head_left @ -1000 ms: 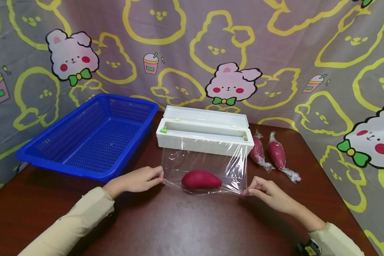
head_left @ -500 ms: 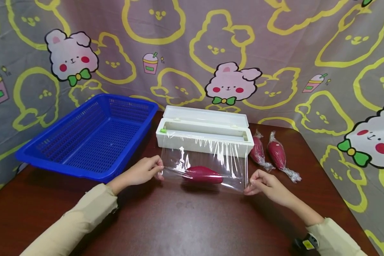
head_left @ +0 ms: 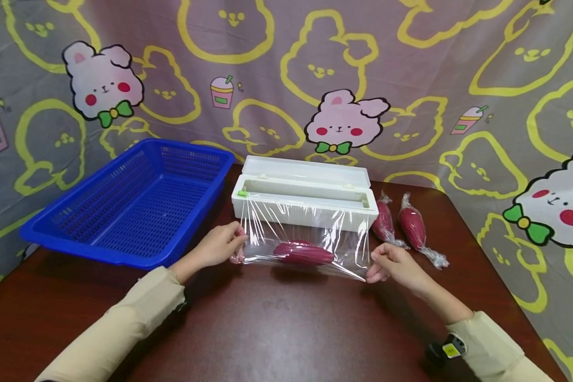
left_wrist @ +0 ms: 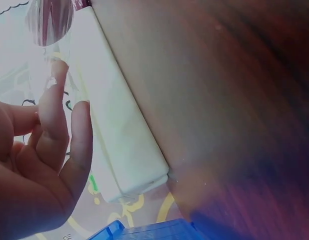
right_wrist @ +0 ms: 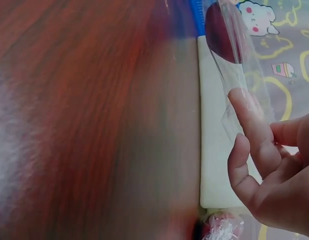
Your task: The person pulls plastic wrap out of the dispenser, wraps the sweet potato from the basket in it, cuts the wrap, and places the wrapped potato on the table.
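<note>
A sheet of clear plastic wrap [head_left: 348, 239] runs from a white wrap dispenser box [head_left: 303, 171], whose lid stands raised. My left hand [head_left: 218, 245] pinches the sheet's left front corner between thumb and fingers, and my right hand [head_left: 395, 267] pinches the right one. Between the hands lies a smooth purple-red sweet potato [head_left: 302, 253], with film drawn over its front and top. It seems to hang in the film slightly above the table, with a shadow below. In the right wrist view the film [right_wrist: 247, 65] stretches from my fingers past the sweet potato [right_wrist: 222, 35].
A blue perforated plastic basket [head_left: 119, 259] stands at the left. Two sweet potatoes wrapped in film, one [head_left: 413, 228] lying right of the other [head_left: 384, 220], rest beside the box's right end. Behind the dark wooden table [head_left: 277, 329] hangs a cartoon-patterned cloth [head_left: 267, 48].
Both hands have moved up and toward the box, holding the film's corners. The film's front edge has come up over the sweet potato, which has shifted slightly toward the box.
</note>
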